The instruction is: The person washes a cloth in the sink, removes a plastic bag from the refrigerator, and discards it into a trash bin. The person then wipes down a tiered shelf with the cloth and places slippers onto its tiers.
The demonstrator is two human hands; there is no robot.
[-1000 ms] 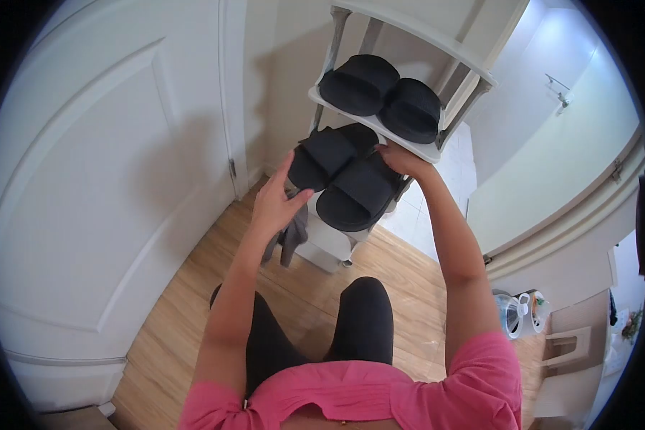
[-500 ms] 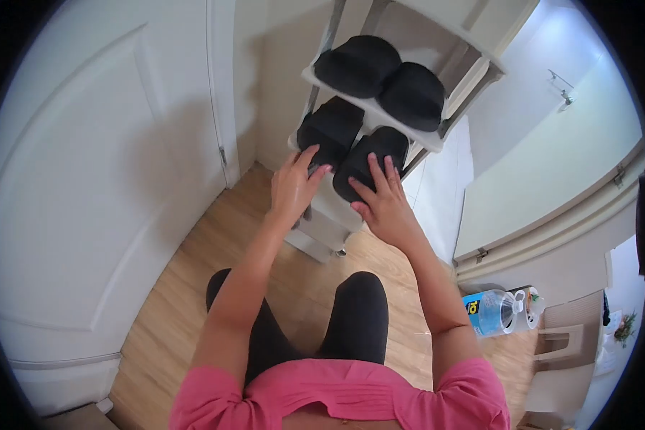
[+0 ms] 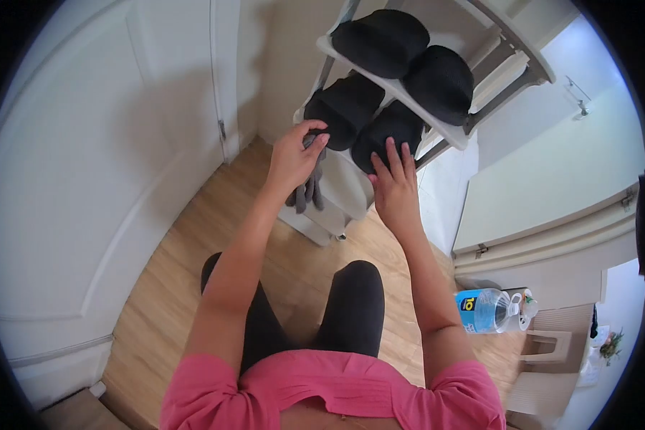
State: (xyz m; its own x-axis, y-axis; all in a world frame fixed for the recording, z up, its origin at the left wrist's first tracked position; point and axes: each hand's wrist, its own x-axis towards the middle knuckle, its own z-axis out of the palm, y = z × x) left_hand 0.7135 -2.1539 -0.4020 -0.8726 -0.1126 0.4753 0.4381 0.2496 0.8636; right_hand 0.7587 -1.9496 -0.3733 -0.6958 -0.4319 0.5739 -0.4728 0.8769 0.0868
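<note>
Two black slippers lie side by side on the lower shelf of a white rack (image 3: 450, 133). My left hand (image 3: 294, 159) is at the near end of the left slipper (image 3: 345, 107), thumb and fingers close together at a dark edge or cloth; what they hold is too small to tell. Spread fingers of my right hand (image 3: 396, 188) rest on the near end of the right slipper (image 3: 390, 136). Grey gloves (image 3: 309, 192) hang below my left hand. Another black pair, a left slipper (image 3: 381, 43) and a right slipper (image 3: 439, 84), sits on the shelf above.
A white door (image 3: 86, 179) stands at the left. On the wooden floor at the right are a large clear bottle with a blue label (image 3: 480, 311) and a white stool (image 3: 548, 347). An open doorway with a pale door (image 3: 545, 193) lies beyond the rack.
The lower slippers have moved back onto the shelf. My right hand has come from the rack's right side to the front of the right slipper. The view has shifted, showing more of the gloves.
</note>
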